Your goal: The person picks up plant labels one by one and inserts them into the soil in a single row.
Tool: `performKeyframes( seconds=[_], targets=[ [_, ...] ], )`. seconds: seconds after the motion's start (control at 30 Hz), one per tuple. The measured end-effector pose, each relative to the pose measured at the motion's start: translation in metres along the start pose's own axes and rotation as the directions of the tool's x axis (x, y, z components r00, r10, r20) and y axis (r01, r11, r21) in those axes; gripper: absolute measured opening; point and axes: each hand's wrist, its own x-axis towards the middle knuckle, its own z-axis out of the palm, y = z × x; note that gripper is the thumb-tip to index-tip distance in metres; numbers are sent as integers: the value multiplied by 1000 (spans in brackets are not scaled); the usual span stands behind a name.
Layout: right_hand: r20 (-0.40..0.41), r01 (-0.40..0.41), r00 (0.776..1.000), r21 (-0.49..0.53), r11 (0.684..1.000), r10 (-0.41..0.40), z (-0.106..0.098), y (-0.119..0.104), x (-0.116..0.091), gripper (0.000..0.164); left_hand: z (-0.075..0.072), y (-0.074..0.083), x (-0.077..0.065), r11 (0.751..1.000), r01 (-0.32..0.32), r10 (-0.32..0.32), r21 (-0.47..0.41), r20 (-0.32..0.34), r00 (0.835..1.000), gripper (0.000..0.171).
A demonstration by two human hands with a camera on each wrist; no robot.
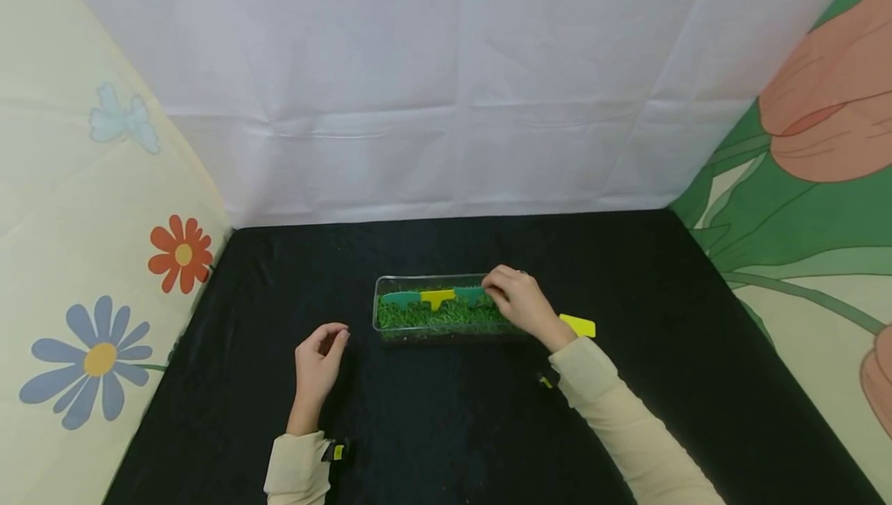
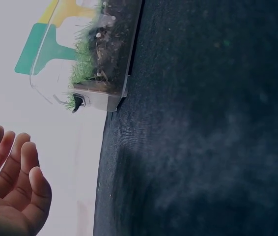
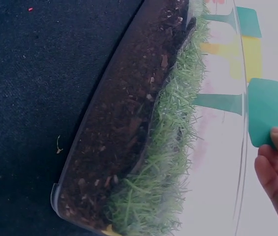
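Note:
A clear plastic box (image 1: 446, 331) of dark soil (image 3: 124, 113) and green grass (image 3: 173, 123) stands mid-table. Three T-shaped plant labels stand upright in the grass in a row: a green label (image 1: 400, 298) at left, a yellow label (image 1: 437, 296) in the middle, and a second green label (image 3: 266, 110) at right. My right hand (image 1: 524, 305) pinches the head of that right green label at its edge, thumb against its face. My left hand (image 1: 320, 362) hovers left of the box, fingers loosely curled, holding nothing.
Another yellow label (image 1: 578, 325) lies on the black tablecloth (image 1: 432, 420) right of the box, partly behind the right wrist. A white cloth (image 1: 418, 87) hangs behind the table, with flower-printed cloths at both sides.

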Motion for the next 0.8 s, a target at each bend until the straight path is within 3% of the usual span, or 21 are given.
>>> performKeyframes(
  seconds=[0.8],
  targets=[
    [-31,-6,1000,-8,1000,6,2,2,-1,10,3,0,-1,1000,-4,4,-11,15,1000,5]
  ],
)
